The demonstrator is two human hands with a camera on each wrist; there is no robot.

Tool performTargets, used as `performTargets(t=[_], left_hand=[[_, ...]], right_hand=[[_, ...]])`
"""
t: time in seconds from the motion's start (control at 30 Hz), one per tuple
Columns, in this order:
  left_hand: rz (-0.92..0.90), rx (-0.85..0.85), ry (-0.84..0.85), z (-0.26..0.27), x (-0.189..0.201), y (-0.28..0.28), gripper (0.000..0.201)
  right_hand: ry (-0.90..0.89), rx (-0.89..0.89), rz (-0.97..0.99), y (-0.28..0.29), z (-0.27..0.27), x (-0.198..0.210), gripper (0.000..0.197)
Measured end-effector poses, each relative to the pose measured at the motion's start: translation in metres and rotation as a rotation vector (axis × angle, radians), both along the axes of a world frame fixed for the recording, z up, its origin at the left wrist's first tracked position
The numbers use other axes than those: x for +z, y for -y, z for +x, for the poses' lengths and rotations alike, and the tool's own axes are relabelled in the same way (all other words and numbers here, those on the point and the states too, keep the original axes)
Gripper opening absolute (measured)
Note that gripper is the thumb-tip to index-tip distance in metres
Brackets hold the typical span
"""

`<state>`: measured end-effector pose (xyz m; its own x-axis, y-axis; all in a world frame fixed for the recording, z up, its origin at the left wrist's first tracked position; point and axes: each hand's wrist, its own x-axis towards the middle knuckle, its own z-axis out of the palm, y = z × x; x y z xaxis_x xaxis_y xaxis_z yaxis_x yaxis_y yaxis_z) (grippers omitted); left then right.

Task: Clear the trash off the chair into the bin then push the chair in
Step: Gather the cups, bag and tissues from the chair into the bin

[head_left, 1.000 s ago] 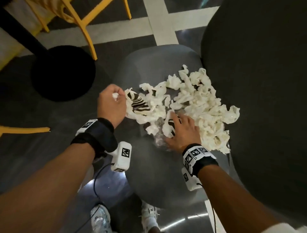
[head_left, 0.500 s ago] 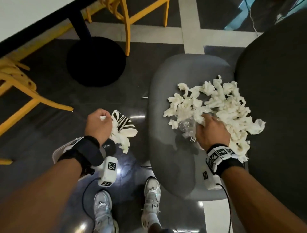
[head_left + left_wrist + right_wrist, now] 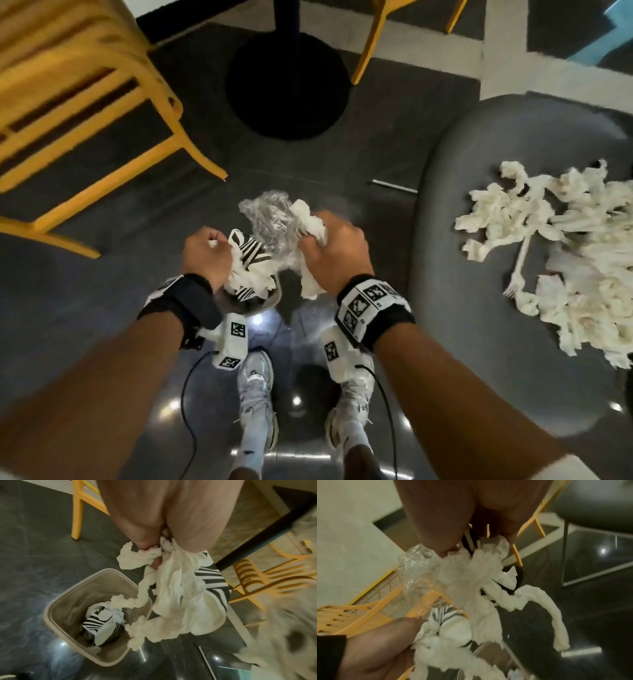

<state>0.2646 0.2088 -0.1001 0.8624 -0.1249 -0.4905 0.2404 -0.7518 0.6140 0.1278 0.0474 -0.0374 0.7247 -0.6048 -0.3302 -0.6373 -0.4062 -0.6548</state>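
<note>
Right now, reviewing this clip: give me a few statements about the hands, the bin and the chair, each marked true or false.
1. The left hand holds tissue and a striped wrapper. True.
2. The right hand is empty. False: it grips tissue and clear plastic.
3. The bin is empty. False: trash already lies inside.
4. The chair is cleared. False: tissues and a fork remain.
5. The bin stands on the floor. True.

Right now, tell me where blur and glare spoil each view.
Head view: yellow chair smeared by motion, light spots glaring on the floor. Left wrist view: bin fairly sharp, right edge streaked. Right wrist view: soft throughout, tissue fuzzy.
</note>
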Motion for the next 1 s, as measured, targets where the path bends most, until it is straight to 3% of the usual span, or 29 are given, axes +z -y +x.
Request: performTargets(t=[0.13,0.27,0.43,0.5,0.57,0.67,0.77,0.9,1.0], left_hand=[[0.011,0.065,-0.036,0.022,-0.053,-0.038,0.014],[0.000,0.131,-0.070,0.031,-0.109,-0.067,0.022],[-0.109,0.166,-0.351,0.019,-0.150,-0.087,0.009],[-0.134,0.149,-0.478,0.017,-0.162,-0.094,0.017],[-0.149,0.117,-0.521,0.021,-0.183,-0.106,0.016],[-0.166,0.101,-0.473,0.022,-0.176,-0.110,0.023],[-0.094,0.046,-0.446,0.020,-0.150,-0.105,0.016],[0.066,-0.079,-0.396,0.019,-0.147,-0.094,0.006],[0.095,-0.268,-0.301,0.007,-0.099,-0.034,0.013]], right_hand=[[-0.079,0.026,0.181,-0.062,0.051,-0.075,0.029],[-0.209,0.001,0.262,-0.096,0.067,-0.154,0.039],[-0.368,-0.022,0.368,-0.119,0.062,-0.223,0.049],[-0.389,-0.034,0.478,-0.123,0.063,-0.238,0.065],[-0.385,-0.049,0.543,-0.120,0.066,-0.243,0.071],[-0.352,-0.041,0.543,-0.113,0.067,-0.230,0.050],[-0.350,-0.030,0.510,-0.103,0.062,-0.211,0.032],[-0.341,-0.030,0.548,-0.074,0.031,-0.178,0.029],[-0.264,-0.171,0.625,-0.037,-0.003,-0.151,0.021]])
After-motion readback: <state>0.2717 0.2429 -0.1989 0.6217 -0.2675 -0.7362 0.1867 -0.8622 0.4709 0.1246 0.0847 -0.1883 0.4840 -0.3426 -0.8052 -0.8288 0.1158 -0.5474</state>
